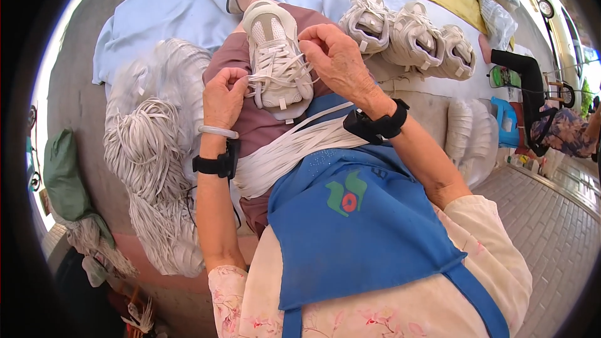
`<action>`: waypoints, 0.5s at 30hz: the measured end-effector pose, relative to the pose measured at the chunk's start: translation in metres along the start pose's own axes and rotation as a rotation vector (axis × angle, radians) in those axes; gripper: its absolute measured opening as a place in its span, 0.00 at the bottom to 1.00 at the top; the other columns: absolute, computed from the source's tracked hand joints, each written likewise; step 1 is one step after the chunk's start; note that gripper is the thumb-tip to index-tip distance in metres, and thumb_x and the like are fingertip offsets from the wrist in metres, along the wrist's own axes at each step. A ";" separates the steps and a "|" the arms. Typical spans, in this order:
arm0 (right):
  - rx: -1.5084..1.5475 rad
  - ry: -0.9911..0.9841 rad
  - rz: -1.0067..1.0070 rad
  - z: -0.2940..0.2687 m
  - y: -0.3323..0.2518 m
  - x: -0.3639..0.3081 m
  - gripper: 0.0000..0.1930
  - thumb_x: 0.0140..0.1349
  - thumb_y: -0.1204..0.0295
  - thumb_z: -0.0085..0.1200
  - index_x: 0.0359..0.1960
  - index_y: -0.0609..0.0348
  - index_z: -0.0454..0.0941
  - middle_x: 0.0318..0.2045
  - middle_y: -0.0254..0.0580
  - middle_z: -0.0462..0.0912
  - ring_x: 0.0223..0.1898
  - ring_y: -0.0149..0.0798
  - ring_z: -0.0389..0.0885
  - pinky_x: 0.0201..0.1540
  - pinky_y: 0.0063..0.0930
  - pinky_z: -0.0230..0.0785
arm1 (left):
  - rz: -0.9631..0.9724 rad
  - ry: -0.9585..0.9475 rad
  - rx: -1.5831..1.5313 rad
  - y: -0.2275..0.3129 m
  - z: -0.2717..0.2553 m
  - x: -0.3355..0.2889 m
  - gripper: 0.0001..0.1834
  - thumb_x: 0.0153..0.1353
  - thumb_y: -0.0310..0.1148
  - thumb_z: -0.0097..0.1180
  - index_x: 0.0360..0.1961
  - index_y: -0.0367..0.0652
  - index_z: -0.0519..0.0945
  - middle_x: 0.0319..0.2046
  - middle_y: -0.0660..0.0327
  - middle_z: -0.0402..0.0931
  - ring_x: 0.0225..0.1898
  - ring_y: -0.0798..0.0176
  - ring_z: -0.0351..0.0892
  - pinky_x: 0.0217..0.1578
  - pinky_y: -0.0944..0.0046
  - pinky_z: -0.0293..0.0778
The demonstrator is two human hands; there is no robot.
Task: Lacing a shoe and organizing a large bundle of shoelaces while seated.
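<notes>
A pale grey and white sneaker [273,34] rests on my lap, its toe pointing away from me. White shoelaces [275,75] criss-cross over its tongue. At the shoe's left side my left hand [225,97] is closed, thumb and fingertips pinching a lace end. Across from it, my right hand [338,62] curls its fingers together by the shoe's right edge, where a lace runs up to it; the fingertips partly hide the grip. A thick bundle of loose white laces [291,153] lies over my lap, just below the shoe's heel.
Three similar laced sneakers [416,37] stand in a row at the right on a pale cloth. Heaps of white laces [147,144] lie to my left beside plastic-wrapped goods. More wrapped white shoes [469,134], a blue stool [504,122] and another person [566,128] are at the far right.
</notes>
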State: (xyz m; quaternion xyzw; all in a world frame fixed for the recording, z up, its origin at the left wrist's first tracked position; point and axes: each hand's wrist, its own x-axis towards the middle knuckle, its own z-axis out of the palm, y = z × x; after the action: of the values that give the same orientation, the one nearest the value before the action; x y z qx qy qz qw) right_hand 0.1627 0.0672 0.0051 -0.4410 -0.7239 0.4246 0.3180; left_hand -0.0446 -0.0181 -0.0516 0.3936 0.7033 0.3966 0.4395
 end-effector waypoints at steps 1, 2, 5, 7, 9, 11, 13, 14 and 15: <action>0.001 0.012 0.075 -0.006 0.006 -0.007 0.07 0.56 0.72 0.54 0.31 0.63 0.78 0.26 0.43 0.76 0.28 0.40 0.75 0.34 0.31 0.68 | 0.014 0.007 0.002 0.002 0.002 -0.001 0.07 0.54 0.26 0.56 0.34 0.36 0.79 0.24 0.62 0.78 0.25 0.70 0.76 0.29 0.71 0.73; -0.082 -0.005 0.055 -0.008 0.016 -0.015 0.08 0.57 0.72 0.54 0.35 0.63 0.77 0.26 0.40 0.75 0.27 0.34 0.73 0.33 0.26 0.67 | 0.073 0.109 0.045 0.002 0.005 -0.001 0.07 0.54 0.26 0.56 0.34 0.36 0.79 0.25 0.61 0.78 0.24 0.69 0.76 0.29 0.71 0.72; -0.243 -0.043 -0.002 -0.013 0.028 -0.035 0.09 0.57 0.73 0.55 0.38 0.64 0.77 0.29 0.39 0.73 0.26 0.32 0.73 0.33 0.23 0.68 | 0.235 0.311 0.211 0.005 0.004 -0.007 0.07 0.52 0.26 0.56 0.34 0.38 0.78 0.26 0.60 0.78 0.22 0.68 0.76 0.27 0.70 0.72; -0.173 -0.020 0.062 -0.015 0.034 -0.045 0.11 0.57 0.73 0.55 0.40 0.64 0.76 0.31 0.40 0.74 0.27 0.32 0.74 0.34 0.23 0.68 | 0.284 0.278 0.233 0.026 0.008 -0.027 0.06 0.52 0.26 0.56 0.33 0.39 0.78 0.24 0.60 0.77 0.23 0.65 0.75 0.29 0.67 0.72; -0.115 -0.097 0.081 -0.013 0.036 -0.050 0.12 0.57 0.74 0.55 0.42 0.64 0.75 0.33 0.42 0.73 0.28 0.32 0.75 0.34 0.24 0.69 | 0.137 0.019 0.229 0.039 0.010 -0.056 0.06 0.52 0.27 0.57 0.33 0.40 0.78 0.23 0.59 0.77 0.25 0.61 0.75 0.31 0.63 0.72; -0.167 -0.133 0.033 -0.007 0.042 -0.052 0.12 0.56 0.74 0.55 0.42 0.64 0.74 0.33 0.45 0.72 0.27 0.36 0.76 0.35 0.28 0.70 | 0.349 -0.074 0.358 0.035 0.027 -0.075 0.09 0.50 0.28 0.58 0.34 0.40 0.79 0.26 0.57 0.78 0.30 0.55 0.75 0.34 0.60 0.72; -0.212 -0.138 -0.013 -0.004 0.044 -0.054 0.13 0.55 0.74 0.54 0.42 0.65 0.74 0.33 0.46 0.73 0.28 0.39 0.76 0.36 0.30 0.70 | 0.567 -0.069 0.464 0.027 0.046 -0.078 0.11 0.49 0.30 0.59 0.35 0.40 0.79 0.31 0.54 0.78 0.35 0.51 0.75 0.38 0.57 0.70; -0.262 -0.159 -0.049 -0.004 0.044 -0.054 0.13 0.55 0.75 0.54 0.42 0.65 0.73 0.32 0.47 0.73 0.29 0.42 0.75 0.37 0.32 0.70 | 0.505 -0.140 0.513 0.025 0.052 -0.080 0.13 0.49 0.29 0.59 0.38 0.39 0.78 0.34 0.50 0.77 0.39 0.48 0.75 0.42 0.55 0.70; -0.259 -0.143 -0.061 -0.003 0.046 -0.056 0.13 0.55 0.75 0.54 0.42 0.65 0.73 0.32 0.47 0.73 0.29 0.42 0.75 0.37 0.32 0.70 | 0.522 -0.135 0.523 0.021 0.056 -0.080 0.13 0.49 0.29 0.59 0.38 0.39 0.78 0.34 0.50 0.77 0.39 0.48 0.75 0.42 0.55 0.70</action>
State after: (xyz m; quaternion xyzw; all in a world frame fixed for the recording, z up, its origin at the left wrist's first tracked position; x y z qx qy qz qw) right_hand 0.2051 0.0286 -0.0391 -0.4247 -0.8066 0.3480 0.2189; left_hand 0.0364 -0.0701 -0.0253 0.6839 0.6263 0.2754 0.2536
